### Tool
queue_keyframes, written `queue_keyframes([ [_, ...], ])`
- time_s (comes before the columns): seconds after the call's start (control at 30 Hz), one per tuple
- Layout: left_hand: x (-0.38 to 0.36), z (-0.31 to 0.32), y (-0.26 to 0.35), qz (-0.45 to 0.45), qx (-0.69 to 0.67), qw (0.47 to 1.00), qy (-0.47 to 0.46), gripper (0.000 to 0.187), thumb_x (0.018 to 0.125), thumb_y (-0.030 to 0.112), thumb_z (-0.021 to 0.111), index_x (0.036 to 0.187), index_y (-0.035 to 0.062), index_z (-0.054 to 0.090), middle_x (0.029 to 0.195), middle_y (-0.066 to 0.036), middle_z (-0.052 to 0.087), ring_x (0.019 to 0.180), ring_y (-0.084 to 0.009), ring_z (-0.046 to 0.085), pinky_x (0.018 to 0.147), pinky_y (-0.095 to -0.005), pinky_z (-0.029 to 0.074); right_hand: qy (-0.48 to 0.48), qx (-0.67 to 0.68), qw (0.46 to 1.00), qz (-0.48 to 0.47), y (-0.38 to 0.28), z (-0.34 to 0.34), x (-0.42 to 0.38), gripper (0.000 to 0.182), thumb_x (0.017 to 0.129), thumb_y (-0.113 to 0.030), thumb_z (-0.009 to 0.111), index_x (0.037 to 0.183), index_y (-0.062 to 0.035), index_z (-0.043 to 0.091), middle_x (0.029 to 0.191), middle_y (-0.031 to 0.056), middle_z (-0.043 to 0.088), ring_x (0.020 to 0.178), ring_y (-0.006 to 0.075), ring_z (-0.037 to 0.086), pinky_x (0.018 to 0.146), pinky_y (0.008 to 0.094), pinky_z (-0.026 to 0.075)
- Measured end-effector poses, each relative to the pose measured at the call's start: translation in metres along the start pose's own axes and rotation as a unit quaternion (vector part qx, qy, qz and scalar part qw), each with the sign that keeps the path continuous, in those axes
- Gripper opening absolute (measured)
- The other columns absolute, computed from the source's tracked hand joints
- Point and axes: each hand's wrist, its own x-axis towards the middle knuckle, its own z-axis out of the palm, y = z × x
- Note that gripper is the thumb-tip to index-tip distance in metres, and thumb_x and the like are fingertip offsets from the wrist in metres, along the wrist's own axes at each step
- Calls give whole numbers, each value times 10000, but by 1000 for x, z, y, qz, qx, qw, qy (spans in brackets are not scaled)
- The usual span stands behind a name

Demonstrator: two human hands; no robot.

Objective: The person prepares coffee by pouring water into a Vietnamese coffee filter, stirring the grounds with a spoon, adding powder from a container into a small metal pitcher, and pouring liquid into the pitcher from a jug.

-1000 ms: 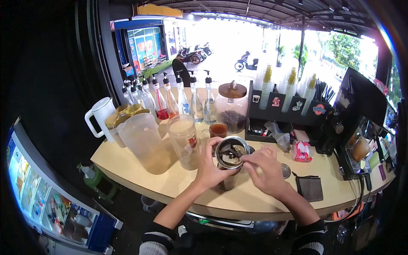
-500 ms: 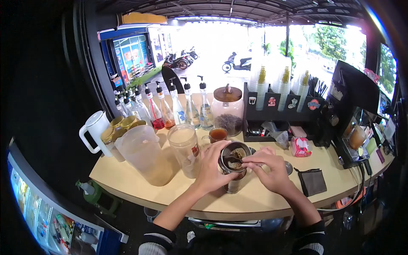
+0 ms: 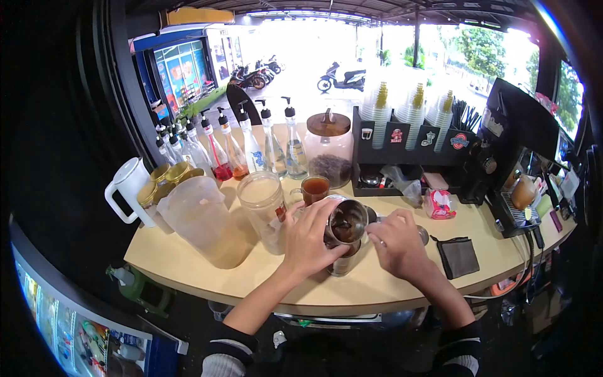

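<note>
My left hand (image 3: 309,235) is closed round a metal cup (image 3: 349,221), its mouth tilted toward me. Dark, wet contents show inside it. Directly below stands a clear glass (image 3: 342,264) with dark liquid, partly hidden by the cup and my fingers. My right hand (image 3: 402,245) is at the cup's right rim, fingers pinched on a spoon whose handle is mostly covered. Just behind the cup sits a glass mug (image 3: 315,188) of reddish-brown drink. Left of my left hand stands a clear jar (image 3: 262,213) with a label.
A cloudy plastic pitcher (image 3: 201,223) and a white jug (image 3: 129,191) stand at left. Pump bottles (image 3: 267,147) and a wooden-lidded jar (image 3: 330,147) line the back. A black cup rack (image 3: 408,141), pink packet (image 3: 440,204), dark cloth (image 3: 456,257) and coffee machine (image 3: 520,188) are at right.
The metal cup has tipped, and its pale brown contents now look darker. My right hand has moved from over the cup's mouth to its right rim. The whole view has shifted slightly.
</note>
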Motion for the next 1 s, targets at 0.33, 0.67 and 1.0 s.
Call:
queue_keyframes([
  [0.33, -9, 16, 13, 1, 89, 994, 69, 788, 562, 287, 830, 1252, 65, 521, 1179, -89, 580, 1088, -238, 559, 1001, -473, 293, 30, 42, 999, 14, 1, 0, -4, 140, 802, -31, 618, 939, -25, 589, 863, 65, 614, 799, 248, 572, 836, 427, 406],
  [0.67, -13, 14, 31, -13, 130, 988, 86, 697, 606, 295, 812, 1218, 81, 552, 1169, -62, 598, 1093, -196, 572, 1022, -492, 284, 53, 41, 998, -6, 22, -10, -1, 66, 873, -81, 557, 919, -36, 573, 854, 67, 643, 790, 220, 590, 880, 419, 367],
  [1.0, -11, 3, 25, -115, 21, 993, 33, 815, 506, 311, 884, 1212, 63, 561, 1146, -100, 622, 1081, -254, 583, 1033, -439, 333, 20, 224, 973, 55, 35, -16, 3, 114, 906, -96, 556, 997, -73, 621, 837, 28, 667, 777, 182, 576, 892, 372, 329],
])
